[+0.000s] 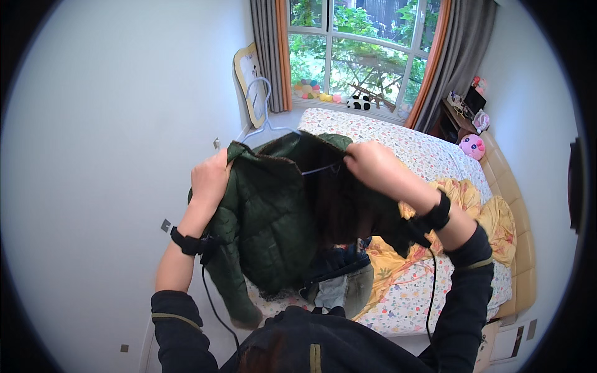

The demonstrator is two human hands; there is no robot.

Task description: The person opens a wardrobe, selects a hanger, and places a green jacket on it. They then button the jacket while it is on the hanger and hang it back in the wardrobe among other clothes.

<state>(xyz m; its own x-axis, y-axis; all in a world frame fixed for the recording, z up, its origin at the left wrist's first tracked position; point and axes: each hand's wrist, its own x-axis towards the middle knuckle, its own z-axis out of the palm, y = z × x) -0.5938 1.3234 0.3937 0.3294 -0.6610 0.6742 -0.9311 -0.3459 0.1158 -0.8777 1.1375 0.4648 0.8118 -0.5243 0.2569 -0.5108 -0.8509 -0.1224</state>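
A dark green quilted jacket (275,219) hangs in front of me, its front partly open and a dark lining showing inside. My left hand (210,179) grips the jacket at its left shoulder. At the other shoulder my right hand (371,163) pinches the fabric near the collar. A pale blue clothes hanger (267,109) sits inside the jacket; its hook stands up above the neck opening and part of its bar shows within. One sleeve (233,279) dangles at the lower left.
Beyond the jacket is a bed with a floral sheet (401,303) and a yellow quilt (496,228). Folded jeans (357,284) lie on the bed just below the jacket. A padded headboard (508,200) bounds the right side, a white wall (116,163) the left. Black cables (433,293) trail from both wrist straps.
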